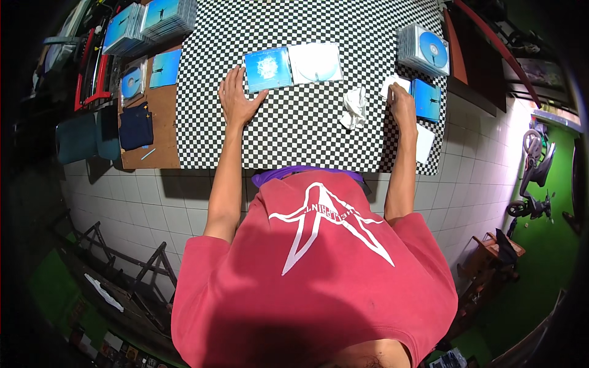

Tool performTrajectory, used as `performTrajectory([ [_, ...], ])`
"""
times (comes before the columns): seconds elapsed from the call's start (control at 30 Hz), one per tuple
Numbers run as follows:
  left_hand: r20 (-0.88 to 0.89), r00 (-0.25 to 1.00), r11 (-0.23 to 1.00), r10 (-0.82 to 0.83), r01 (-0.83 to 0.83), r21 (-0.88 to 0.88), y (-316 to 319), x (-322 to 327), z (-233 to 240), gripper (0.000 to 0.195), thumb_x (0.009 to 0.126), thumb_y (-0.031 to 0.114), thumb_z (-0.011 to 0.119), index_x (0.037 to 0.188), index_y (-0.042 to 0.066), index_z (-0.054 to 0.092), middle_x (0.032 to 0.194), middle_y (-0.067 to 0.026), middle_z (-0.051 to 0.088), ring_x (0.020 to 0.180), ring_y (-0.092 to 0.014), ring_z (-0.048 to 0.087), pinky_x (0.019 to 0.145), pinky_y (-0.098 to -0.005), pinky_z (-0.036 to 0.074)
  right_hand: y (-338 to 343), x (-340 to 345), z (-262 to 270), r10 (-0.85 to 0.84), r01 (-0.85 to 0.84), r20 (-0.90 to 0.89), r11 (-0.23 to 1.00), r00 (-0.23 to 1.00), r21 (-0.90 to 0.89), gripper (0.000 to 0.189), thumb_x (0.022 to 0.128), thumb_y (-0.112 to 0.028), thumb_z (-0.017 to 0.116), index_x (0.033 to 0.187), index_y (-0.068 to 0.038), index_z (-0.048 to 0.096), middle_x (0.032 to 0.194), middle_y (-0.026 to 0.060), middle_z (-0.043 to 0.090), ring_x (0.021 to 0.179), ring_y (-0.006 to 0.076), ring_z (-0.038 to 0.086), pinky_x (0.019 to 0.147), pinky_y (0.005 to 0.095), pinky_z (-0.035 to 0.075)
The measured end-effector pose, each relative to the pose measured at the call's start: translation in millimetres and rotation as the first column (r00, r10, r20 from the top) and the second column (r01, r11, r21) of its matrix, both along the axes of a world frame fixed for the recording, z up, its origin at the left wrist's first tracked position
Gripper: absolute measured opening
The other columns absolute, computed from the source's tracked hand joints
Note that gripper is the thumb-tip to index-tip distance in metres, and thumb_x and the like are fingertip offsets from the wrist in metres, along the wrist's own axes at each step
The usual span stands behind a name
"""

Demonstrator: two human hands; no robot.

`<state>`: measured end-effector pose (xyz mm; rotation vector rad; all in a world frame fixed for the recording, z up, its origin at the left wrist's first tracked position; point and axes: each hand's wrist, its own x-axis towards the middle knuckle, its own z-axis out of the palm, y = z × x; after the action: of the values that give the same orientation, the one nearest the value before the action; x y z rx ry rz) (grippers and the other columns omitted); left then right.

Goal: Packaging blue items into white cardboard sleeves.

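Observation:
An opened clear CD case lies flat in front of me. Its left half holds a blue printed insert (268,68), and its right half (315,63) is mostly white with a pale blue arc. Fingers spread, my left hand (238,97) rests at the insert side, its thumb by the lower edge. At the right, my right hand (401,106) has its fingertips on a piece of white paper (403,81); whether they pinch it is unclear. Blue printed booklets (428,102) lie just right of that hand. A white sheet or stack (425,143) is partly behind my right forearm.
Crumpled white paper (354,109) lies between my hands. Cased discs (423,49) are stacked at the back right, and tall stacks of cases (149,23) stand back left. A brown board (163,138) carries a cased disc (132,82), blue prints (164,69) and folded dark cloth (136,126).

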<state>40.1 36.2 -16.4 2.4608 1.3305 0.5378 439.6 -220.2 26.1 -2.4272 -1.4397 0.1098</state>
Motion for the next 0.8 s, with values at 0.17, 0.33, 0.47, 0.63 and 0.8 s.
performTrajectory([
  [0.17,0.016,1.000,1.000,-0.015,0.015,0.013,0.7,3.1,0.1,0.098,0.075,0.065,0.075,0.150,0.009,0.045,0.156,-0.0117,0.043,0.149,-0.027,0.032,0.124,-0.0495,0.016,-11.2,15.6,-18.1,-0.026,0.029,-0.062,0.999,0.998,0.046,0.046,0.080,0.017,0.058,0.122,0.000,0.070,0.135,0.0241,0.062,0.106,0.0377,0.070,0.084,0.0391,0.059],
  [0.33,0.003,1.000,1.000,0.001,-0.001,0.004,-0.5,-1.1,0.5,0.098,0.076,0.066,0.075,0.150,0.009,0.045,0.156,-0.0121,0.042,0.148,-0.027,0.033,0.124,-0.0496,0.017,-0.3,-5.0,5.9,-0.013,0.011,0.325,1.000,0.946,0.010,0.030,0.083,0.003,0.066,0.111,-0.004,0.075,0.131,0.0150,0.067,0.112,0.0348,0.063,0.099,0.0435,0.048],
  [0.47,0.044,0.999,1.000,-0.015,0.014,0.019,-0.6,2.0,2.7,0.093,0.077,0.065,0.074,0.149,0.013,0.048,0.156,-0.0125,0.043,0.148,-0.029,0.034,0.124,-0.0499,0.017,16.9,-27.5,21.2,-0.486,0.378,0.137,0.801,0.863,0.464,0.020,0.086,-0.010,0.071,0.105,-0.008,0.077,0.117,0.0087,0.070,0.117,0.0313,0.058,0.101,0.0457,0.043],
  [0.63,0.006,0.999,0.999,-0.042,0.041,0.034,-1.3,-1.8,3.1,0.085,0.078,0.063,0.074,0.147,0.020,0.051,0.158,-0.0128,0.041,0.149,-0.030,0.031,0.123,-0.0520,0.016,45.3,-52.0,35.4,-0.093,0.822,-0.920,0.490,0.380,0.289,0.017,0.089,-0.008,0.077,0.102,0.002,0.072,0.085,0.0063,0.072,0.072,0.0128,0.066,0.064,0.0233,0.048],
  [0.8,0.018,0.999,0.999,-0.044,0.043,0.033,-3.3,-0.3,2.6,0.081,0.081,0.062,0.073,0.147,0.018,0.051,0.156,-0.0146,0.042,0.148,-0.032,0.032,0.122,-0.0524,0.017,69.6,-91.2,46.2,0.036,0.747,-0.986,0.649,0.160,0.145,0.014,0.088,-0.009,0.079,0.091,-0.004,0.066,0.080,0.0050,0.072,0.069,0.0085,0.066,0.057,0.0189,0.043],
])
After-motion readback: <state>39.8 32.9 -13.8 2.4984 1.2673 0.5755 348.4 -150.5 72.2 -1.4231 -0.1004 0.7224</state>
